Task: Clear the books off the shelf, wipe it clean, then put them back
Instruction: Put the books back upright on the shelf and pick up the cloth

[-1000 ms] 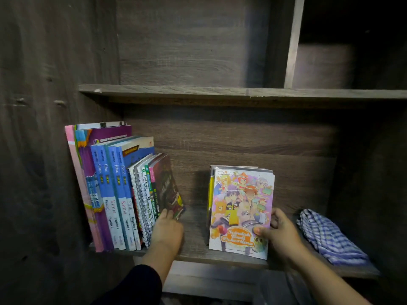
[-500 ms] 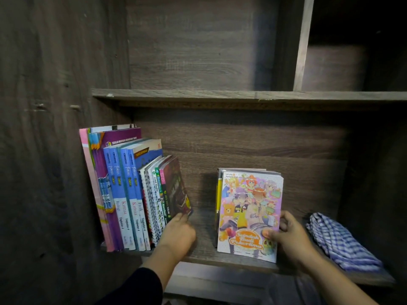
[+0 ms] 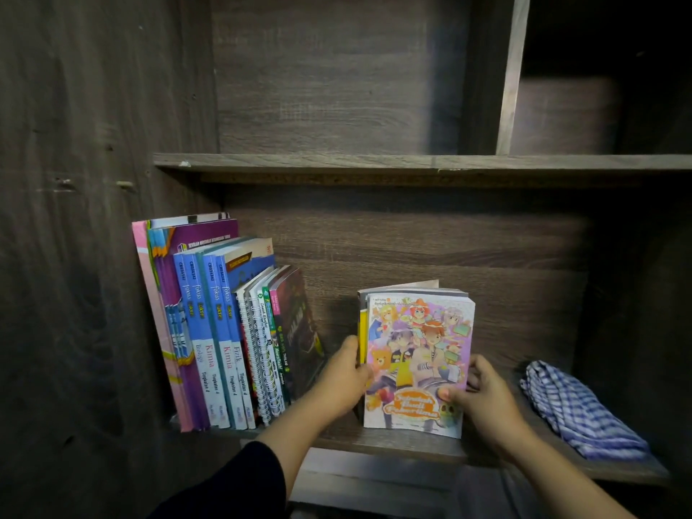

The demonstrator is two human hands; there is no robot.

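A small stack of upright books with a colourful cartoon cover (image 3: 419,354) in front stands on the dark wooden shelf (image 3: 397,442). My right hand (image 3: 486,398) grips the stack's right edge, thumb on the cover. My left hand (image 3: 346,380) holds the stack's left edge, its fingers hidden behind the books. At the shelf's left end stands a row of books (image 3: 221,331): pink and purple ones, blue textbooks, spiral notebooks and a dark book that leans to the left.
A blue-and-white checked cloth (image 3: 576,410) lies crumpled at the right end of the shelf. Another shelf board (image 3: 412,162) runs above, with a vertical divider (image 3: 511,73) on it. The cabinet's side wall (image 3: 86,256) closes off the left.
My left hand has left the leaning dark book in the left row and moved right to the cartoon-cover stack's left edge. My right hand keeps its hold on that stack.
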